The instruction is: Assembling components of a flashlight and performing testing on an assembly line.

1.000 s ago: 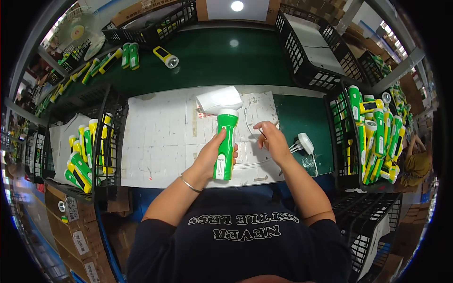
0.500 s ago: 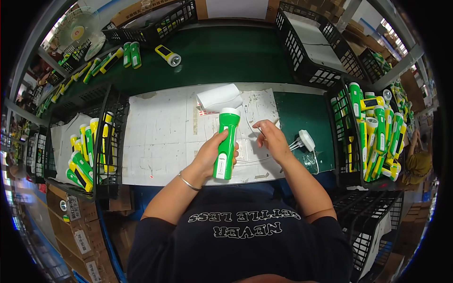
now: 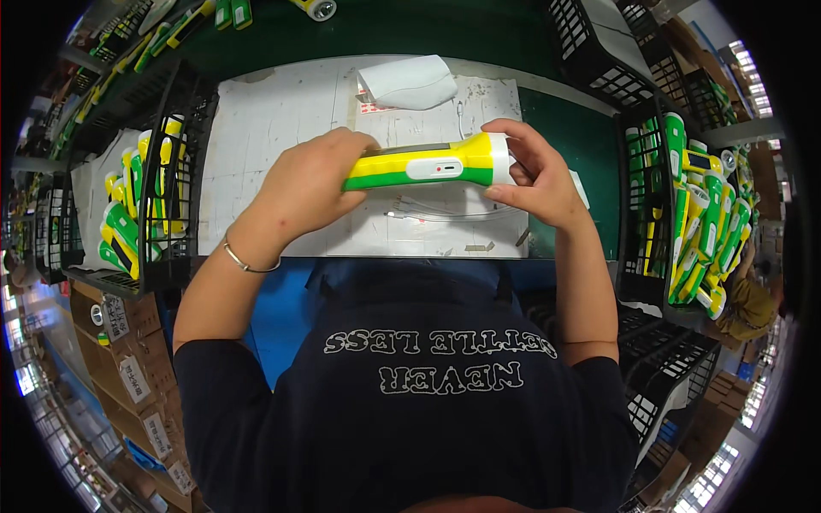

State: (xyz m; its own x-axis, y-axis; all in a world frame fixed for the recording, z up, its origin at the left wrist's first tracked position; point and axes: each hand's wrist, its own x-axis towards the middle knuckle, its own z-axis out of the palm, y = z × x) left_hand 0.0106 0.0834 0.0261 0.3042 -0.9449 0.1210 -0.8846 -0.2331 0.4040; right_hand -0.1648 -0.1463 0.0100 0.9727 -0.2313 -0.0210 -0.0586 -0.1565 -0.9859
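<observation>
A yellow and green flashlight (image 3: 428,168) lies sideways in the air above the white work surface (image 3: 282,231), its white-rimmed head pointing right. A white side panel with a small slot and a red dot faces me. My left hand (image 3: 304,179) wraps round its tail end. At the head, the thumb and fingers of my right hand (image 3: 547,179) close on the white rim. White cables (image 3: 453,210) lie on the surface just below the flashlight, and another cable's plug (image 3: 460,109) lies above it. A white charger block (image 3: 581,188) is mostly hidden behind my right hand.
A curled white sheet (image 3: 409,83) lies at the back of the work surface. Black crates full of flashlights stand at left (image 3: 175,205) and right (image 3: 633,265). Another black crate (image 3: 611,81) stands at the back right. More flashlights (image 3: 233,13) lie on the green bench.
The flashlight has turned from upright to sideways, showing its yellow side and panel. My right hand has come onto its head; my left hand grips the tail. The view has tipped downward.
</observation>
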